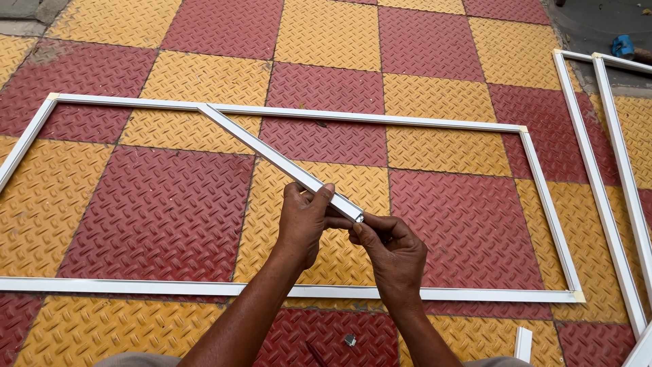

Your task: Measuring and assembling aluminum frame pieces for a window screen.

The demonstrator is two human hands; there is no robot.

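Note:
A large white rectangular frame (353, 118) lies flat on the red and yellow chequered floor. A shorter white channel bar (272, 156) slants from the frame's far rail down toward me. My left hand (305, 217) grips this bar close to its near end. My right hand (390, 248) pinches the very tip of the bar with thumb and forefinger, right at the open end. Whether a small part sits between those fingertips is hidden.
Two more white frame rails (608, 197) lie at the right edge. A small metal piece (350, 339) and a thin dark stick (316, 353) rest on the floor near my arms. A short white offcut (523, 343) lies bottom right. A blue object (622, 46) sits top right.

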